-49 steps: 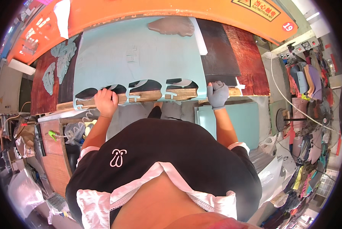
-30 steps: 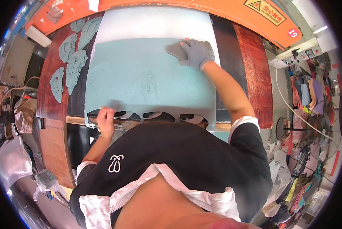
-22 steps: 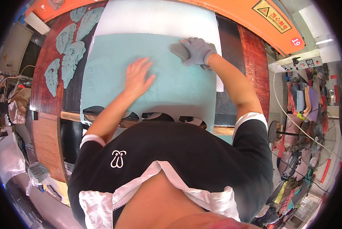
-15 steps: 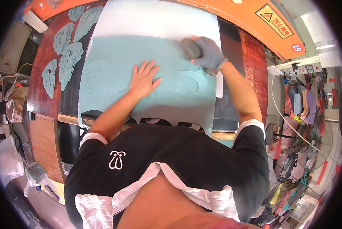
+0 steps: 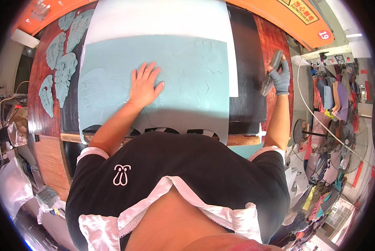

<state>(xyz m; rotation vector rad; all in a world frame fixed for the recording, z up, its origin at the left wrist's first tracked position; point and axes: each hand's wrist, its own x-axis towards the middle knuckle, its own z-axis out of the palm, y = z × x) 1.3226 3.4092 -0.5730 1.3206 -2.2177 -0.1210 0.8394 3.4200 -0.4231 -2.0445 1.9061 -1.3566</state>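
A teal sheet (image 5: 187,62) lies over a white board (image 5: 158,19), with several cut outlines pressed into its surface. My bare left hand (image 5: 144,85) rests flat on this sheet, fingers spread. Off the sheet's right side, over the reddish-brown table, my right hand (image 5: 281,78) wears a grey fingerless glove. It grips a dark, curved cutting die (image 5: 274,62), held tilted up on its edge; the fingers partly cover it.
Stacks of teal cut pieces (image 5: 65,69) lie on the reddish-brown table (image 5: 36,104) at the left. An orange machine beam (image 5: 294,19) spans the far side. Beyond the right edge hang a white cable (image 5: 317,125), a fan (image 5: 348,144) and many coloured scraps.
My right hand has carried the cutting die from above the teal sheet to the right, over the table. My left hand stays flat on the sheet. The whole view has shifted slightly.
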